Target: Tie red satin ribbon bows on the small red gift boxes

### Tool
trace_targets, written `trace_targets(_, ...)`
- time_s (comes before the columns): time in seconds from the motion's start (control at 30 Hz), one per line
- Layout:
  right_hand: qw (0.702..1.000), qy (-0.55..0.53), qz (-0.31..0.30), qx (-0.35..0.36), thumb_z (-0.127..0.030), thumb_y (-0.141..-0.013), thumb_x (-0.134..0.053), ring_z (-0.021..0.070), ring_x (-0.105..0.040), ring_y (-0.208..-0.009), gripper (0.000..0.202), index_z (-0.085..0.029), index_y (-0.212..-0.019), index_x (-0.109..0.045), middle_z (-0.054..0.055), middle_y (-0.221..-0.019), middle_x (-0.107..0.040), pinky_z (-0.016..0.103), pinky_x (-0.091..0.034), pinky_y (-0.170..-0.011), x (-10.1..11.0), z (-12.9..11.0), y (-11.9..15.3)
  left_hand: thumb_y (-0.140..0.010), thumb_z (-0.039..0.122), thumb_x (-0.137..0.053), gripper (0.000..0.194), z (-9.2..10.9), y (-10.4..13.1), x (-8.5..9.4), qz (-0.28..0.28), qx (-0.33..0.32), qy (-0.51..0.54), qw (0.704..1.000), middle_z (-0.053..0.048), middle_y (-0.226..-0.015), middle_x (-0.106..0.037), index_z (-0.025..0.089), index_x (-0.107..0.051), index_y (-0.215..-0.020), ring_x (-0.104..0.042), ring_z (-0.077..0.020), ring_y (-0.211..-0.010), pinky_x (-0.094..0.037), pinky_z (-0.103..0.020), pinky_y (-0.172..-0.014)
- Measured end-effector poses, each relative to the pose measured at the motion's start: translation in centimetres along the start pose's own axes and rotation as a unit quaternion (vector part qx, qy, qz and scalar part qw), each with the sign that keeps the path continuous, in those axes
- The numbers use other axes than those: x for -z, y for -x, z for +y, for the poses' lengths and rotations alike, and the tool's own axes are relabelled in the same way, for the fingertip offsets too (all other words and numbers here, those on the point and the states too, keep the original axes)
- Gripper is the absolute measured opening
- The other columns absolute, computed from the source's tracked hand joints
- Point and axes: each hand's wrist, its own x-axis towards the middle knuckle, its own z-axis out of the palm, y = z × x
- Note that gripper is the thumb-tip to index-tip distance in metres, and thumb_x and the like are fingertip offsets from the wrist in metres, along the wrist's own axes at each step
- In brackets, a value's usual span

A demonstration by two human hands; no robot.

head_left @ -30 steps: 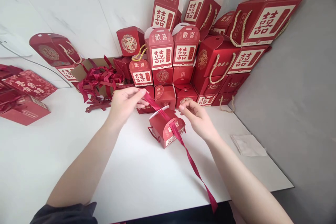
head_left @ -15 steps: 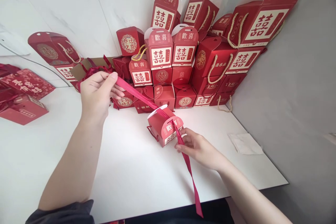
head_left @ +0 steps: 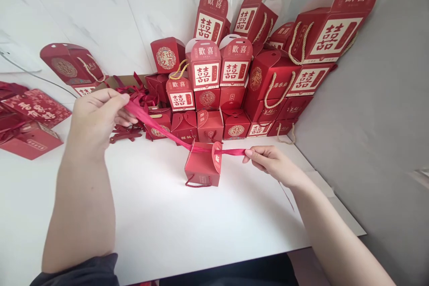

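Observation:
A small red gift box [head_left: 203, 167] with a dark red cord handle stands on the white table [head_left: 187, 232]. Through the slots of its raised flaps runs a pink-red ribbon [head_left: 156, 127]. My left hand [head_left: 103, 107], up on the left, pinches one stretch of the ribbon between thumb and fingers. To the right of the box, my right hand [head_left: 271, 161] pinches the ribbon's other side, pulling it out straight. The far end of the ribbon is mostly hidden behind my right hand. Neither hand touches the box.
Behind stands a stack of red gift boxes [head_left: 236, 96] against the tiled wall. A bundle of dark red ribbons [head_left: 142, 91] lies behind my left hand. More red packages [head_left: 31, 136] sit at the left. A white paper [head_left: 317, 181] lies by the grey side wall [head_left: 368, 120].
My left hand has moved left with its ribbon end. My right hand has closed on the ribbon and drawn it right and upward. The box has turned.

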Motion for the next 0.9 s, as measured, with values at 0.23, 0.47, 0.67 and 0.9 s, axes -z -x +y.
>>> trace_targets(0.23,0.993,-0.048,-0.104,-0.037,-0.052,-0.088,-0.059,0.0106,-0.053,-0.055,0.034,-0.018,-0.085,-0.058,0.002,-0.073,-0.067,0.024,-0.039,-0.050,0.3,-0.5,-1.5,-0.064,0.040,-0.082,0.034,-2.5,-0.5,2.2,-0.333,0.048,-0.256,0.906,-0.005,-0.102,-0.074,0.023,-0.071,-0.091,-0.068,-0.0204,-0.093,-0.053,-0.023,-0.073)
trace_targets(0.47,0.979,-0.067,-0.193,0.022,-0.041,-0.091,-0.059,0.0150,-0.062,-0.083,0.026,-0.015,-0.087,-0.062,0.006,-0.090,-0.068,0.033,-0.047,-0.084,-0.7,-0.9,-2.8,-0.070,0.046,-0.073,0.034,-4.0,1.5,-5.0,-0.544,0.034,-0.152,0.825,-0.006,-0.092,-0.072,0.022,-0.064,-0.092,-0.067,-0.0212,-0.090,-0.052,-0.027,-0.074)
trace_targets(0.67,0.965,-0.141,-0.217,0.049,-0.044,-0.089,-0.063,0.0123,-0.057,-0.071,0.028,-0.016,-0.089,-0.059,0.002,-0.079,-0.063,0.027,-0.043,-0.070,-1.4,-1.4,-3.2,-0.076,0.049,-0.069,0.037,-4.4,1.6,-6.5,-0.611,0.081,-0.173,0.769,-0.003,-0.083,-0.066,0.018,-0.061,-0.095,-0.060,-0.0157,-0.069,-0.043,-0.023,-0.060)
trace_targets(0.9,0.979,-0.104,-0.164,0.065,-0.050,-0.086,-0.064,0.0105,-0.046,-0.063,0.036,-0.016,-0.075,-0.058,-0.001,-0.069,-0.054,0.026,-0.034,-0.060,-3.0,-1.3,-4.8,-0.083,0.049,-0.064,0.035,-4.3,2.2,-7.8,-0.641,0.058,-0.074,0.762,-0.003,-0.074,-0.065,0.015,-0.063,-0.073,-0.058,-0.0132,-0.068,-0.043,-0.024,-0.066)
